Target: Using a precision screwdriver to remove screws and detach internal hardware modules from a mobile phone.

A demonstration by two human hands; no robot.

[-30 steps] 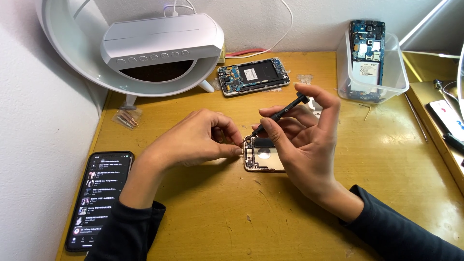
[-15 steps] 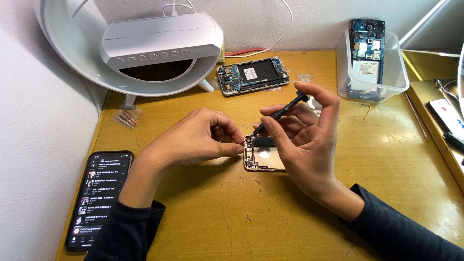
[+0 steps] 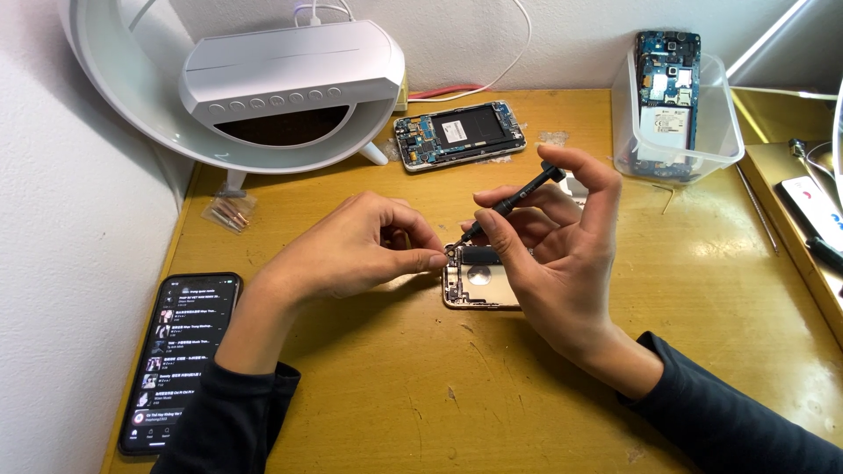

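An opened phone body (image 3: 477, 285) with a gold frame lies flat near the middle of the wooden desk (image 3: 492, 395). My right hand (image 3: 553, 254) holds a thin black screwdriver (image 3: 514, 200), tilted, with its tip down at the phone's top left corner. My left hand (image 3: 356, 247) rests on the desk at the phone's left edge, thumb and forefinger pinched together at that same corner. Whether a small part sits between those fingertips is too small to tell. Both hands hide much of the phone.
A lit black phone (image 3: 180, 355) lies at the front left. A white ring-shaped lamp (image 3: 255, 79) stands at the back left, and a second opened phone (image 3: 458, 134) lies beside it. A clear plastic tub (image 3: 702, 132) holds a circuit-board phone. A small clear bag (image 3: 230, 211) and tools (image 3: 812, 211) lie at the desk's sides.
Almost nothing has moved. The screwdriver and both hands stay at the phone's top left corner, with only slight finger shifts.
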